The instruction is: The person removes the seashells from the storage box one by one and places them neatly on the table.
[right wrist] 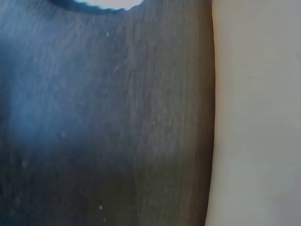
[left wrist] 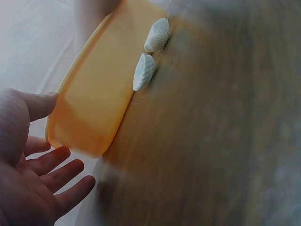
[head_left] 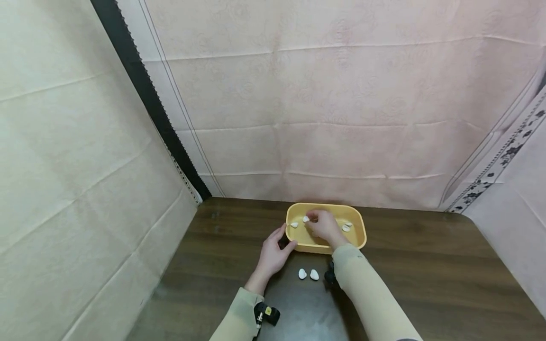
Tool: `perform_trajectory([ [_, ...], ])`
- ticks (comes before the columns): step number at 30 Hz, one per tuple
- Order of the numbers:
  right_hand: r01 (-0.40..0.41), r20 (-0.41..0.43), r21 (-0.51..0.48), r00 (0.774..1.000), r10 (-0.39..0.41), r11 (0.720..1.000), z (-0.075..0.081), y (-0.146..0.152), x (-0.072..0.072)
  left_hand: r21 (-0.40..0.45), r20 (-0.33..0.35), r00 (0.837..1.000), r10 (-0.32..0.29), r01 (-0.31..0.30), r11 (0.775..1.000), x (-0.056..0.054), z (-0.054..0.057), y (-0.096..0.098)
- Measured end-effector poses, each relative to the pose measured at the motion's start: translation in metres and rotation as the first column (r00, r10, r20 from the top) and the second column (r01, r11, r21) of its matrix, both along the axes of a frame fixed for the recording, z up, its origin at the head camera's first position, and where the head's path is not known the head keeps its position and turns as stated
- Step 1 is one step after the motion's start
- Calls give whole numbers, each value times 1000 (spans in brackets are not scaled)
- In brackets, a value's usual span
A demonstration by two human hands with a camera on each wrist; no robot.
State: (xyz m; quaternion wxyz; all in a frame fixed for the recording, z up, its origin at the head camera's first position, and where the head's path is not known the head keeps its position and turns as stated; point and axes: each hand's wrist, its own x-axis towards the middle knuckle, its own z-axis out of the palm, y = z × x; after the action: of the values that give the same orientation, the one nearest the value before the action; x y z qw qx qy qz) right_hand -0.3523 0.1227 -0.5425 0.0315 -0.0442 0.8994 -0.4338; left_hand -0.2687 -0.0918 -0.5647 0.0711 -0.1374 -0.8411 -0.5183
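Note:
My left hand rests against the near left corner of a yellow plastic tray. In the left wrist view the thumb of this hand touches the tray's rim, and the other fingers are spread and fairly straight. My right hand reaches down inside the tray, pinching a small white seashell at its fingertips. Another white shell lies at the tray's left end, and two shells lie close together at the right. The right wrist view does not show the fingers.
Two ribbed white shells sit on the brown wooden table in front of the tray. Behind the table hangs a pale cloth, and further cloths stand at both sides.

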Motion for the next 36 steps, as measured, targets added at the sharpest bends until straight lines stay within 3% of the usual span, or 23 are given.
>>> perform_trajectory([
  [6,-4,-5,67,1000,4,998,-1,-3,-3,-4,-6,1000,-7,7,1000,-1,1,-1],
  [17,9,-16,96,1000,-8,995,-6,-7,-7,-2,21,1000,-3,3,1000,0,-2,-1],
  [25,11,-73,115,997,-3,993,-5,-6,-7,8,11,1000,-4,4,1000,-2,0,0],
  [36,17,-22,122,1000,-14,992,-5,-8,-9,0,20,1000,-2,2,1000,-2,-1,0],
])
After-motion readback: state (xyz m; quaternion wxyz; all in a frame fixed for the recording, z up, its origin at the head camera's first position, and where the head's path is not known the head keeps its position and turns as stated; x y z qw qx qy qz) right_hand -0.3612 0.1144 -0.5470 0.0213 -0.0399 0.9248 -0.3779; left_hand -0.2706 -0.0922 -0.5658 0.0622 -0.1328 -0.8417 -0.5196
